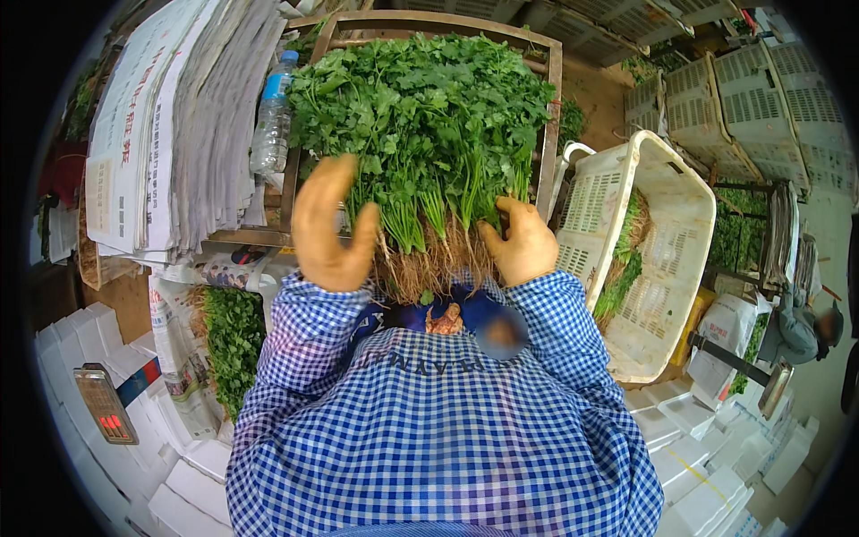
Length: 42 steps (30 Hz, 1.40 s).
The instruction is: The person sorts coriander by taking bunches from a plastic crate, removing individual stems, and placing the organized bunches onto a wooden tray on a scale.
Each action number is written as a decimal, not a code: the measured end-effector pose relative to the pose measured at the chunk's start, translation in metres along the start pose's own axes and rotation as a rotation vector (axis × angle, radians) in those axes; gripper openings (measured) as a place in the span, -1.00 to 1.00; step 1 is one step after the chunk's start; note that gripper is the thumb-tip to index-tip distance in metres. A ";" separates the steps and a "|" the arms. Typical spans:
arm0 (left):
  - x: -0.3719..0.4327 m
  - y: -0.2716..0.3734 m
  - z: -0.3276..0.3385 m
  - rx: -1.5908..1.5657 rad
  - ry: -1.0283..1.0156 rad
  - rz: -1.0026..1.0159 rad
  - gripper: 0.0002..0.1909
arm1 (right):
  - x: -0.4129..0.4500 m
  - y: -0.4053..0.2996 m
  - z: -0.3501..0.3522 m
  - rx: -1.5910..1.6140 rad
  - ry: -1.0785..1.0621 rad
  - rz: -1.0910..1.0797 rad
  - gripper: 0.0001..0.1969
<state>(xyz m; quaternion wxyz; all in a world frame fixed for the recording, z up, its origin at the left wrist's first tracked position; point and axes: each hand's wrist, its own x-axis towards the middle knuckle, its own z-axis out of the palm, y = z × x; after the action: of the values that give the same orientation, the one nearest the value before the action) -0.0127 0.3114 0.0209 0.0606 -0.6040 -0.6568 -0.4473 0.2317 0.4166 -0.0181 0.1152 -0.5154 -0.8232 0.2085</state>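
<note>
A broad pile of leafy green herbs with roots, which look like coriander [429,114], lies on a metal-framed rack [551,101] in front of me. The leaves point away and the brown roots hang towards my lap. My left hand [332,228], in a tan glove and blurred, is raised at the pile's left edge, thumb and fingers apart, holding nothing. My right hand [523,241], in a matching glove, is at the right edge of the stems and roots. Its thumb and fingers are spread against the bunch; a firm hold is not evident.
Left of the rack stand a tall newspaper stack [154,127] and a plastic bottle [274,114]. A tilted white crate [671,268] with herbs is at right. White foam boxes [194,497], more herbs on newspaper [235,335] and a digital scale display [107,403] lie lower left. A person [798,329] is far right.
</note>
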 end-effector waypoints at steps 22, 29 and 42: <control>-0.003 0.034 0.094 0.189 -0.527 -0.073 -0.61 | -0.006 -0.004 -0.032 0.085 -0.011 -0.014 -0.29; -0.006 0.026 0.102 0.128 -0.434 -0.064 -0.75 | 0.013 -0.005 -0.006 -0.077 -0.100 0.015 -0.47; -0.019 0.025 0.086 0.033 -0.273 0.195 -0.70 | 0.020 0.058 0.004 0.750 -0.323 0.395 -0.54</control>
<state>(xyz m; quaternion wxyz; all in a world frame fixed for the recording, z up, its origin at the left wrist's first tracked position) 0.0532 0.3506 -0.0291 0.0237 -0.7189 -0.6045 -0.3423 0.2679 0.4563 -0.0492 0.1218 -0.5461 -0.5842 0.5879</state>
